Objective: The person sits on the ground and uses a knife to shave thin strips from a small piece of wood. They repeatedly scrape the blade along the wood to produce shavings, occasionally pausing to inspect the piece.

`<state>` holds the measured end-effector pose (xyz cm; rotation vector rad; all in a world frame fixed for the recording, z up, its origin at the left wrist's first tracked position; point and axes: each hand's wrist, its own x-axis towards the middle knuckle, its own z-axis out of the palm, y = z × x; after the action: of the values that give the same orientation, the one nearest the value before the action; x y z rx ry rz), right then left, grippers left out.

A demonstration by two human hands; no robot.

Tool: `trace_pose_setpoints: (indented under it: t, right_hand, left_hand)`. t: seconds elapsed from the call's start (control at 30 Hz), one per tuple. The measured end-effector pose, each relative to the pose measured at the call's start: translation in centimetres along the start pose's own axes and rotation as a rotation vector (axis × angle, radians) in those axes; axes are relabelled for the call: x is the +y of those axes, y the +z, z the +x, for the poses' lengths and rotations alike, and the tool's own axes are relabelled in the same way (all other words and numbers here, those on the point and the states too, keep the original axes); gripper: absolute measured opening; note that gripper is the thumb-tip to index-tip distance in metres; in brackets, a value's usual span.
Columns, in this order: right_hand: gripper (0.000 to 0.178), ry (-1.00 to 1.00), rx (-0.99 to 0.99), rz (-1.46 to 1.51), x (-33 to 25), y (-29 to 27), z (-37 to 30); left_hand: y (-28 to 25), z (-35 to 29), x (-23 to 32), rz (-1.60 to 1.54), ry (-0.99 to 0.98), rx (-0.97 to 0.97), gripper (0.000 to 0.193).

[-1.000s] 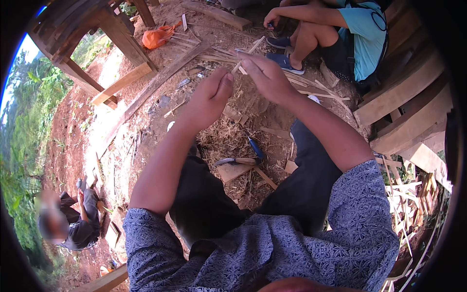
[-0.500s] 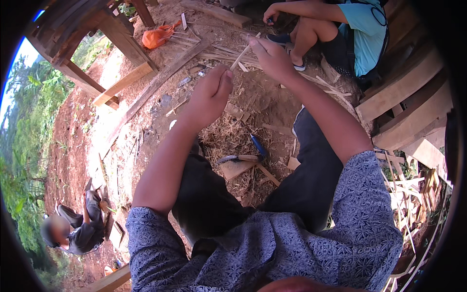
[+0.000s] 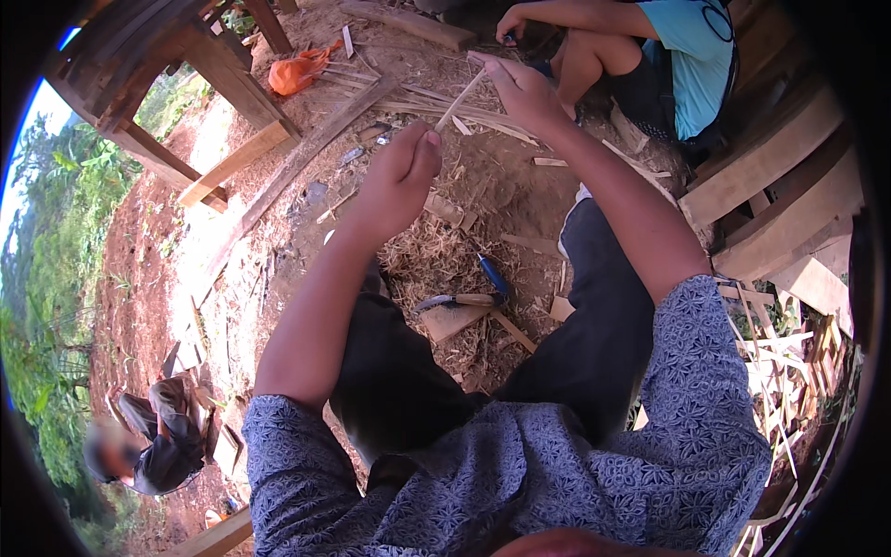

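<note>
L hand (image 3: 408, 172) clamped on near end of 1 thin stick (image 3: 460, 102); R hand (image 3: 527, 96) pinches far end, stick slanting fwd-right btwn them.

daylight bright | left ground (image 3: 190, 246) glaring | centre shaded | edges bent, black

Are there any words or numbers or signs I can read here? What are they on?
None that can be read.
Orange bag: no readable print.
Thin stick in the hands: none visible.
Patterned shirt: flower shapes, not letters.
</note>
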<state>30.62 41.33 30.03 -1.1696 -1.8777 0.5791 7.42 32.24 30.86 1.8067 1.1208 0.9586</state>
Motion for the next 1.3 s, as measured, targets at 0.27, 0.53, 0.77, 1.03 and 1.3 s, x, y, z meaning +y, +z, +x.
trace_pose_setpoints:
  t: [0.27, 0.53, 0.77, 1.03, 1.3]
  right_hand:
    - [0.047, 0.002, 0.053, -0.028, 1.3, -0.8, 0.8]
    - [0.039, -0.164, -0.12, 0.191, -4.3, 1.6, -3.0]
    - [0.043, -0.295, -0.005, -0.029, -3.3, 3.0, -2.4]
    - [0.043, -0.263, -0.199, 0.185, -4.8, 5.5, -5.1]
    - [0.042, -0.378, 0.001, 0.005, -2.8, 3.5, -2.9]
  left_hand:
    - [0.2, -0.3, 0.5, -0.079, 0.078, -0.081, 0.026]
    - [0.0, -0.3, -0.1, -0.104, 0.051, -0.061, 0.024]
    - [0.4, 0.2, -0.7, 0.058, 0.009, 0.036, 0.024]
    - [-0.3, 0.3, -0.8, 0.049, -0.049, 0.203, 0.028]
    - [-0.6, 0.2, -0.2, 0.001, -0.064, 0.111, 0.03]
